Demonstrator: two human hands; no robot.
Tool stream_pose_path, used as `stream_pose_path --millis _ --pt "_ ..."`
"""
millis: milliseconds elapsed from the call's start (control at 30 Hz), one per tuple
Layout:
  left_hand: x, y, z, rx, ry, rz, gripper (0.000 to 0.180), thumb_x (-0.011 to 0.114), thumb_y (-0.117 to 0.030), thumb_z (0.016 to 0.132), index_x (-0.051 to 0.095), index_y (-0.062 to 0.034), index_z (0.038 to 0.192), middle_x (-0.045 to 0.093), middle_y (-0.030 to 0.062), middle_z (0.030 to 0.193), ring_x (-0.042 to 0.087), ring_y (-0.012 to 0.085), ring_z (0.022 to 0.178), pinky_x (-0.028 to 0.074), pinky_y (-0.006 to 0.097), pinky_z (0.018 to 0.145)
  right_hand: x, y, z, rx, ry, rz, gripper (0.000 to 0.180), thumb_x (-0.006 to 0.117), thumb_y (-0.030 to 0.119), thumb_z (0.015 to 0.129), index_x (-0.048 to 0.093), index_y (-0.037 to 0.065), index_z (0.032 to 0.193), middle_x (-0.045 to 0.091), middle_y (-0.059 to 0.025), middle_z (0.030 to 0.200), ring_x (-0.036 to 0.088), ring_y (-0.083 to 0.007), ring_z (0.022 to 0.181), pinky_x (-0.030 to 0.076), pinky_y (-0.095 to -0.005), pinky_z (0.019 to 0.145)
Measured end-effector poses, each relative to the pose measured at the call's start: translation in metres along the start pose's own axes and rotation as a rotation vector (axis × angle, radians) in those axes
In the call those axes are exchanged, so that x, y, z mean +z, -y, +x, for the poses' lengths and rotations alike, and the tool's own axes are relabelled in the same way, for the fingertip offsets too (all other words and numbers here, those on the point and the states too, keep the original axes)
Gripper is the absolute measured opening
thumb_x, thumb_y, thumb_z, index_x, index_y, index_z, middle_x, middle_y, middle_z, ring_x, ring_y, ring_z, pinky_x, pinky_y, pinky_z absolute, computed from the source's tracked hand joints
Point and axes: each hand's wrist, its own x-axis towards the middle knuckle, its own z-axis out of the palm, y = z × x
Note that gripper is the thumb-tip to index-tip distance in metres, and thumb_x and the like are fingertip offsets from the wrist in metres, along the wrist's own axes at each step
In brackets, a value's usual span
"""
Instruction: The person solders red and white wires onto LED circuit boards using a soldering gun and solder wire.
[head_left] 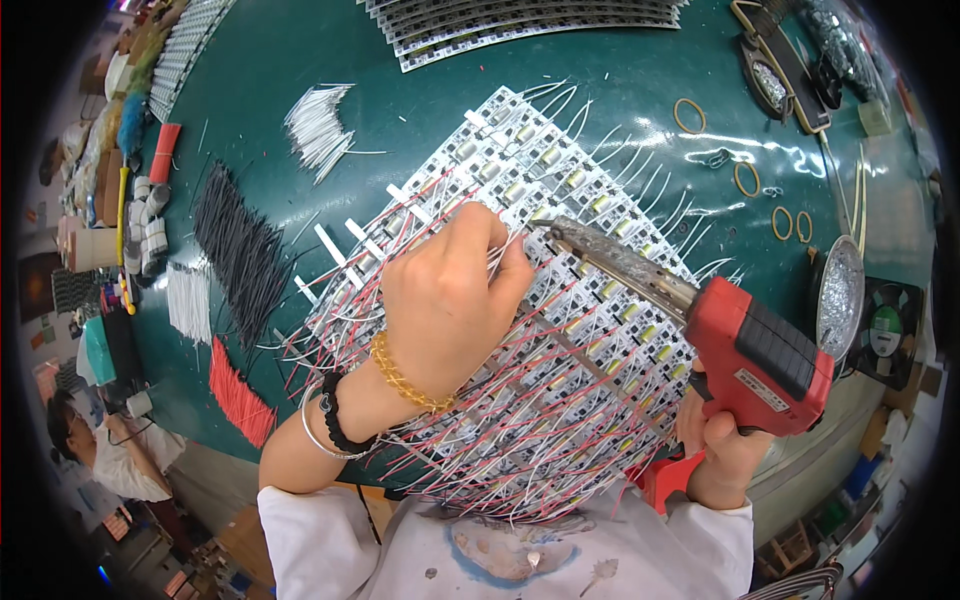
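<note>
A large panel of white circuit boards (510,190) lies slanted on the table, with rows of small parts and many red and white wires (480,430) standing off its near side. My left hand (445,290) is over the panel, thumb and fingers pinched on a thin white wire (505,247). My right hand (735,445) grips the handle of a red and black soldering gun (765,360). The gun's metal tip points left, reaching the boards just beside my left fingertips. Whether the tip touches the wire end I cannot tell.
Bundles of white wires (320,130), black wires (240,245) and red wires (240,390) lie left on the green table (420,120). More boards (520,30) are stacked at the back. Rubber bands (690,116) and a dish of silvery bits (840,295) are right. Another person (125,450) sits far left.
</note>
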Motion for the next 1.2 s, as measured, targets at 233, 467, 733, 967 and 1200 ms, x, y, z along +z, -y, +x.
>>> stream_pose_path --millis 233,467,733,967,1200 --pt "-0.001 -0.002 0.002 -0.017 0.017 0.004 0.018 0.067 -0.008 0.073 0.049 -0.0058 0.073 0.056 0.0063 0.059 0.055 0.0219 0.046 0.040 0.032 0.040 -0.005 -0.005 0.003 -0.102 0.054 0.003 0.069 0.079 0.023 0.070 0.043 0.000 0.125 0.053 -0.0026 0.066 0.047 -0.0083 0.050 0.035 -0.0246 0.044" --pt "-0.001 -0.002 0.001 0.021 0.001 0.020 0.017 0.067 -0.008 0.074 0.050 -0.0051 0.075 0.057 0.0074 0.060 0.056 0.0236 0.048 0.041 0.033 0.042 -0.009 -0.006 -0.001 -0.217 0.086 0.086 0.068 0.076 0.021 0.074 0.038 -0.001 0.127 0.052 -0.0038 0.064 0.045 -0.0098 0.043 0.034 -0.0238 0.040" --pt "-0.017 -0.001 0.002 -0.001 0.107 0.015 0.012 0.062 -0.008 0.081 0.052 -0.0029 0.077 0.058 0.0100 0.061 0.056 0.0281 0.050 0.043 0.035 0.046 -0.013 -0.007 -0.008 -0.369 -0.045 -0.054 0.074 0.064 0.045 0.081 0.038 -0.015 0.114 0.045 -0.0023 0.047 0.042 -0.0099 0.035 0.035 -0.0231 0.037" --pt "-0.070 -0.026 0.008 -0.227 0.043 -0.098 0.002 0.059 -0.005 0.084 0.057 -0.0032 0.085 0.060 0.0136 0.064 0.058 0.0261 0.051 0.041 0.031 0.044 -0.029 -0.011 -0.014 -0.379 -0.097 -0.032 0.075 0.061 0.047 0.082 0.037 -0.015 0.116 0.044 -0.0011 0.045 0.041 -0.0096 0.035 0.033 -0.0220 0.037" --pt "-0.014 -0.019 -0.001 -0.133 0.171 -0.269 0.008 0.060 -0.007 0.082 0.054 -0.0035 0.078 0.060 0.0101 0.060 0.058 0.0257 0.048 0.040 0.032 0.042 -0.009 -0.008 -0.014 -0.384 -0.063 -0.163 0.077 0.062 0.051 0.079 0.039 -0.015 0.113 0.043 0.0001 0.044 0.040 -0.0091 0.034 0.032 -0.0217 0.036"
